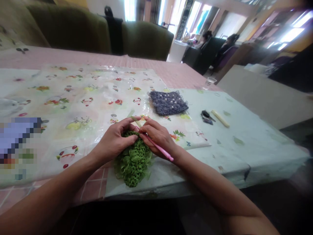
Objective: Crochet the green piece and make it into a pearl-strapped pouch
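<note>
My left hand (114, 138) pinches the top edge of a green ruffled crochet piece (133, 161) that lies near the table's front edge. My right hand (158, 135) grips a pink crochet hook (160, 149), whose tip goes into the green piece between my two hands. A thin pale green strand (136, 120) runs up from my fingers across the table.
A grey-purple crochet square with pearls (168, 102) lies beyond my hands. To the right are small black scissors (207, 117) and a cream stick (220, 118). A fruit-patterned plastic cloth (73, 94) covers the table. Green sofas stand behind, and people sit far back right.
</note>
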A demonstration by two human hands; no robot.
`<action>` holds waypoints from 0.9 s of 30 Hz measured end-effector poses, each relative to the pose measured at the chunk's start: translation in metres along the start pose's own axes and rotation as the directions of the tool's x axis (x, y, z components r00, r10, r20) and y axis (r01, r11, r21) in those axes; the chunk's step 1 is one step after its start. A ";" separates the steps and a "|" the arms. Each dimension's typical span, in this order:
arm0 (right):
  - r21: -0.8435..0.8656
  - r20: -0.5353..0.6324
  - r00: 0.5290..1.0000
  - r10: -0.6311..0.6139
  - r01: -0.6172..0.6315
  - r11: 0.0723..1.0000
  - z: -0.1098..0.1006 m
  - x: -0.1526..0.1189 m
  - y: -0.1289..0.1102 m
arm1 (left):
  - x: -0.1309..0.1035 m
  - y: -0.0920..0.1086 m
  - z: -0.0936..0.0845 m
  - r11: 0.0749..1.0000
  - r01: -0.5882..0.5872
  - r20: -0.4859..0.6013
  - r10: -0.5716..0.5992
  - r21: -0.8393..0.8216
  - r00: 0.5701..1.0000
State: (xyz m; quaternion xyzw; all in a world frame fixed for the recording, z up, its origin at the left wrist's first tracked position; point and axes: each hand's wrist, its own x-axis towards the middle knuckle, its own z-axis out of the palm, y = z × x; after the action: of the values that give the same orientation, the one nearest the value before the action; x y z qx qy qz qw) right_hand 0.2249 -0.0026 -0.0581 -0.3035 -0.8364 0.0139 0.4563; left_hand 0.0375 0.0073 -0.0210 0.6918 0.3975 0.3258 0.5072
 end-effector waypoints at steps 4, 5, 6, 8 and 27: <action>-0.036 0.001 1.000 -0.003 0.003 0.999 0.003 -0.001 0.000 | -0.001 0.001 0.001 0.995 -0.033 0.002 0.033 0.089 0.999; -0.052 -0.020 1.000 -0.010 0.009 0.999 0.003 -0.001 0.000 | -0.001 0.001 0.001 0.993 -0.034 0.007 0.033 0.111 0.999; -0.071 -0.052 0.999 -0.014 0.011 0.997 0.002 -0.001 0.000 | -0.001 0.002 0.001 0.991 -0.030 0.011 0.029 0.132 1.000; -0.100 -0.134 0.991 0.015 -0.029 0.995 -0.001 0.000 -0.001 | 0.000 0.003 0.001 0.988 -0.007 0.017 0.004 0.155 1.000; 0.023 0.149 0.985 0.091 -0.095 0.995 -0.008 0.003 -0.006 | -0.002 -0.002 0.003 0.998 0.003 -0.023 -0.001 0.060 1.000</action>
State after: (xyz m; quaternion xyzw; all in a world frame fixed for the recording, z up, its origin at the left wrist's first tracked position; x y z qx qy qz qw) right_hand 0.2269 -0.0077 -0.0489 -0.3335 -0.8525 0.0700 0.3964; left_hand 0.0391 0.0049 -0.0237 0.7025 0.4136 0.3212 0.4819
